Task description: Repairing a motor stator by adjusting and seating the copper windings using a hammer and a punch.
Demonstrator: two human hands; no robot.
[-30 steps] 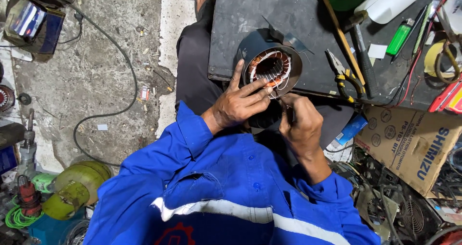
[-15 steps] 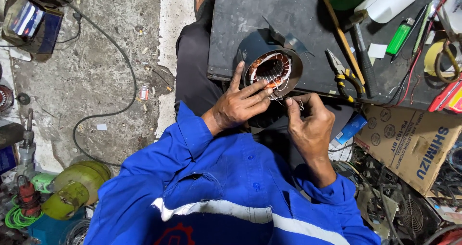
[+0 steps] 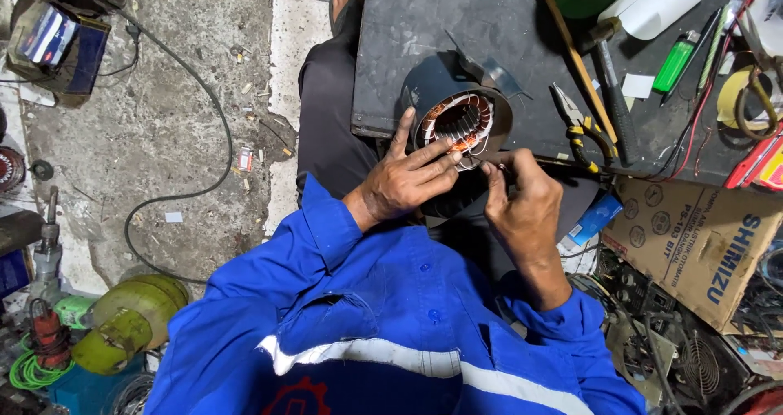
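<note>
Since a second ago the right hand [image 3: 526, 207] has been lifting from below the motor stator [image 3: 457, 125] up to its front rim, and the stator itself has been staying where it was; the stator, a dark round housing with copper windings [image 3: 447, 130] showing in its open face, is sitting at the near edge of the black desk [image 3: 408, 32], tipped so that its opening is facing the camera; the left hand [image 3: 404, 183] is bracing it from the lower left, its fingers [image 3: 436, 156] spread open and lying across the rim and the windings, pressing rather than gripping; the right hand is sitting just to the right of the rim, its fingers [image 3: 497, 178] curled closed in a pinch close against the loose wire ends [image 3: 477, 150], and whether they are holding a wire or a small tool I cannot tell.

Both arms are in blue sleeves [image 3: 326, 236]; on the desk to the right of the stator a pair of yellow-handled pliers [image 3: 581, 130] is lying, with a hammer [image 3: 616, 97] just beyond it and a green lighter [image 3: 675, 63] farther off; a cardboard box [image 3: 693, 244] is sitting below the desk's right side; on the concrete floor [image 3: 163, 113] to the left a black cable [image 3: 192, 130] is curving, and a green gas cylinder [image 3: 130, 325] is lying near the lower left corner.
</note>
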